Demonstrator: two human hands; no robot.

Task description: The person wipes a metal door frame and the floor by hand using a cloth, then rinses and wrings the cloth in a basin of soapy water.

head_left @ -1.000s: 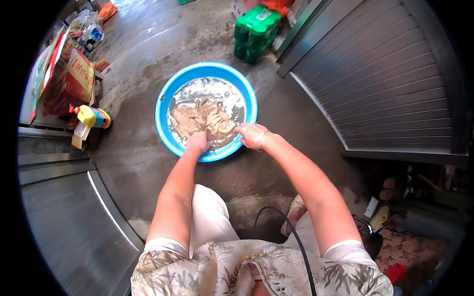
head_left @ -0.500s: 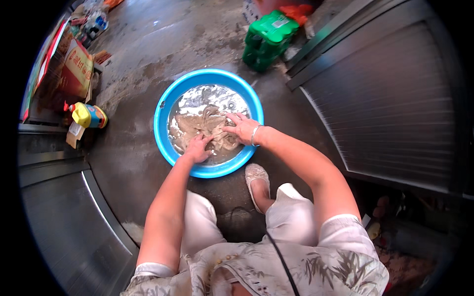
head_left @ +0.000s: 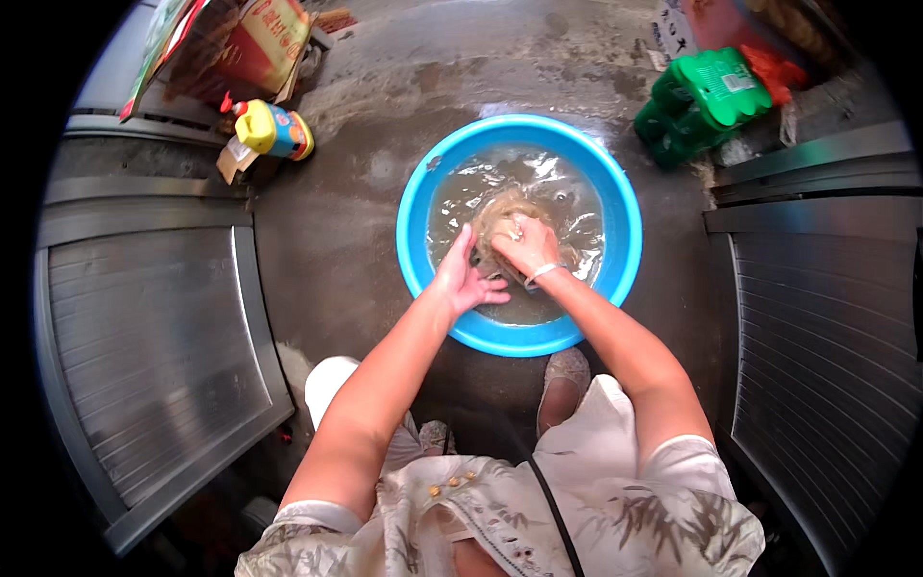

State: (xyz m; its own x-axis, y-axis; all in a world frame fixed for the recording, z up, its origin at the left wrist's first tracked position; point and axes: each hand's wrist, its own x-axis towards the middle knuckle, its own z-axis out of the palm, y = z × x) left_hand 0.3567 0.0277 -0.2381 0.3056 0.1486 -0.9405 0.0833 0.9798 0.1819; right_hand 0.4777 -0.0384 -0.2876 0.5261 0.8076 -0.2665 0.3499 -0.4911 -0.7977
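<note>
A round blue basin stands on the floor in front of me, holding cloudy water. In its middle lies a bunched wet beige cloth, partly under the surface. My right hand, with a silver bangle at the wrist, is closed on the cloth and hides part of it. My left hand is over the near left part of the water, its fingers spread and palm turned toward the cloth. It holds nothing.
A yellow bottle with a red pump top and cardboard boxes stand at the far left. A green shrink-wrapped pack of bottles is at the far right. Metal door panels flank me on both sides. My shoe is near the basin.
The view has turned, so the basin appears farther right. My right hand has closed on the cloth, which is now bunched up. My left hand has come off it and opened.
</note>
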